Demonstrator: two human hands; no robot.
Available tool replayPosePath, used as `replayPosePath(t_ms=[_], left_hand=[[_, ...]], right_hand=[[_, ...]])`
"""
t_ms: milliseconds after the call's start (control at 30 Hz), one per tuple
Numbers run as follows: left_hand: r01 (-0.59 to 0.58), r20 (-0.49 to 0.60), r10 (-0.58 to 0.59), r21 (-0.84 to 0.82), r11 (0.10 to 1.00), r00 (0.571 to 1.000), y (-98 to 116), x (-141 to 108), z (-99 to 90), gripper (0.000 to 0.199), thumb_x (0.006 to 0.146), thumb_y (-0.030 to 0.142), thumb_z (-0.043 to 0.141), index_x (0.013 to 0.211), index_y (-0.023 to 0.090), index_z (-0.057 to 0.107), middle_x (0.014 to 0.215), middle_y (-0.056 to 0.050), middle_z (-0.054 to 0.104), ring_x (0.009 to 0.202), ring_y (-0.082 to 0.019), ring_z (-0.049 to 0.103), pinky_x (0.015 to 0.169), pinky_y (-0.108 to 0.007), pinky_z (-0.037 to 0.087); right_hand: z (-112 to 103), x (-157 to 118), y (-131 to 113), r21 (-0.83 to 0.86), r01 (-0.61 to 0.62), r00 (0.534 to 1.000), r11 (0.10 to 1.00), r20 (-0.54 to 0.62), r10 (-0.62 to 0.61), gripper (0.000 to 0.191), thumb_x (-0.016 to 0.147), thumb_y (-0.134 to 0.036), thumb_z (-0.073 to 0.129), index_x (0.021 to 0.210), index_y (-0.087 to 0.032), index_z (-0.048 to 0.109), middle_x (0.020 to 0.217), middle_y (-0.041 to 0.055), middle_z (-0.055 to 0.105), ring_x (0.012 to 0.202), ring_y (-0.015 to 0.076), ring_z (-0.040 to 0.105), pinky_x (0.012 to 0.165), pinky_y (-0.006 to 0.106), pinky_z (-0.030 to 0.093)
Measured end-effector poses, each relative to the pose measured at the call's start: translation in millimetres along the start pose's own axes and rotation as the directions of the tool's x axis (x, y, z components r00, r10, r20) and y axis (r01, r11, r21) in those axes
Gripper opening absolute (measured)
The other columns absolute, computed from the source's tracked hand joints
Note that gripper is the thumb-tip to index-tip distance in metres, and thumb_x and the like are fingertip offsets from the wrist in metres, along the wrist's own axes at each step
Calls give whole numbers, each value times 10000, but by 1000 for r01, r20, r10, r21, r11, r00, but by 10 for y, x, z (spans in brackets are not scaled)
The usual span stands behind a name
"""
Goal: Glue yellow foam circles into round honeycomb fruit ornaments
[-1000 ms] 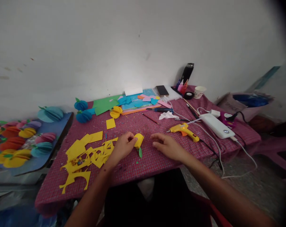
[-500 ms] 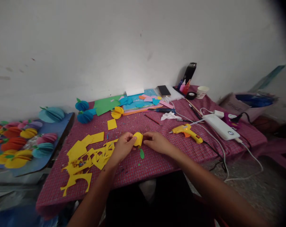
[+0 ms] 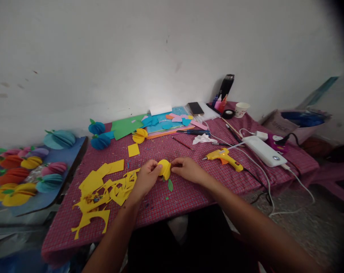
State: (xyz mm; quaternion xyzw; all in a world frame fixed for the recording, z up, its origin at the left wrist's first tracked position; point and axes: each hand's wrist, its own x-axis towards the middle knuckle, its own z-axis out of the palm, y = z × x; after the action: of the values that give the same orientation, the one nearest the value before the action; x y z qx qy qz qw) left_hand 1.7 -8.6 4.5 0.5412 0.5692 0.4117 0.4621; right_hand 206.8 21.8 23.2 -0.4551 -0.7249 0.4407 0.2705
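A small folded yellow paper piece (image 3: 165, 169) is held between my hands near the front middle of the table. My left hand (image 3: 148, 176) pinches its left side with thumb and fingers. At its right edge, the bent fingers of my right hand (image 3: 186, 170) close on the paper. Just below lies a green paper leaf (image 3: 170, 185). Yellow paper scraps (image 3: 117, 189) spread to the left, and a yellow square (image 3: 133, 150) lies behind. A yellow glue gun (image 3: 224, 157) rests to the right of my right hand.
Blue paper balls (image 3: 100, 141) and a yellow one (image 3: 139, 135) sit at the back left. A white power bank (image 3: 264, 151), cables, a phone (image 3: 195, 108), paper cup (image 3: 242, 109) and black bottle (image 3: 226, 86) stand or lie rightward. A blue board (image 3: 72, 151) holds colourful paper balls.
The yellow paper between my hands has turned and now shows its folds spread apart. The view has shifted slightly, and both hands remain at the paper.
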Motion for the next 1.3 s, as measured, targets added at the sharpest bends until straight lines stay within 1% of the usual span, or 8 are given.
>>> replayPosePath(t_ms=[333,467,600,767,933,1100,1233,1300], left_hand=[[-68,-26,71,107,992,997,-19,4,-8,269,905,440,598,796,199,551,670,35,568,586,-122,528,540,-224,406],[-90,-61,98,112,990,993,-48,14,-3,264,901,434,602,796,197,554,674,39,563,596,-121,522,545,-217,400],[-129,-94,143,147,981,985,-52,19,26,259,925,422,583,801,197,550,683,32,567,608,-123,528,555,-217,390],[-167,-121,194,204,965,973,-5,-7,94,244,932,405,583,800,201,562,688,28,570,619,-128,527,566,-225,372],[-225,-80,260,303,926,962,54,-32,149,233,943,370,574,786,199,562,693,30,570,633,-124,524,593,-235,372],[-244,-8,263,349,905,965,91,-19,185,195,941,336,577,805,196,582,709,29,601,638,-125,551,606,-242,393],[-255,84,241,403,879,967,120,10,215,48,900,242,618,928,204,612,805,6,672,737,-153,626,684,-266,466],[-273,100,256,454,848,962,134,7,225,217,863,188,649,1076,209,617,909,-17,688,810,-175,646,757,-303,508]], right_hand=[[21,-15,-10,227,-207,978,952,46,202,99,859,-156,615,935,-160,679,634,-25,632,500,94,539,439,195,363],[40,0,-21,265,-231,973,936,55,225,130,856,-150,613,975,-162,664,668,-19,654,497,98,562,415,189,373],[75,47,6,247,-190,980,950,-3,197,137,835,-121,625,960,-163,662,729,-3,687,526,98,581,464,199,420],[33,39,64,147,-111,983,983,-127,130,200,818,-92,622,999,-170,661,909,41,737,738,145,677,632,240,512],[-51,-31,86,-22,-79,983,997,-169,75,164,837,-122,607,969,-171,692,907,56,752,769,177,689,660,267,503],[-82,-81,120,-223,-64,979,973,-201,18,198,867,-173,611,1039,-180,709,933,71,761,812,208,687,712,298,467],[-115,-162,122,-356,-73,984,931,-180,9,232,867,-161,601,1067,-201,710,961,68,771,821,216,694,713,295,443],[-132,-208,111,-414,-80,986,907,-164,12,227,865,-162,601,1061,-201,710,977,76,775,837,225,700,711,293,440]])
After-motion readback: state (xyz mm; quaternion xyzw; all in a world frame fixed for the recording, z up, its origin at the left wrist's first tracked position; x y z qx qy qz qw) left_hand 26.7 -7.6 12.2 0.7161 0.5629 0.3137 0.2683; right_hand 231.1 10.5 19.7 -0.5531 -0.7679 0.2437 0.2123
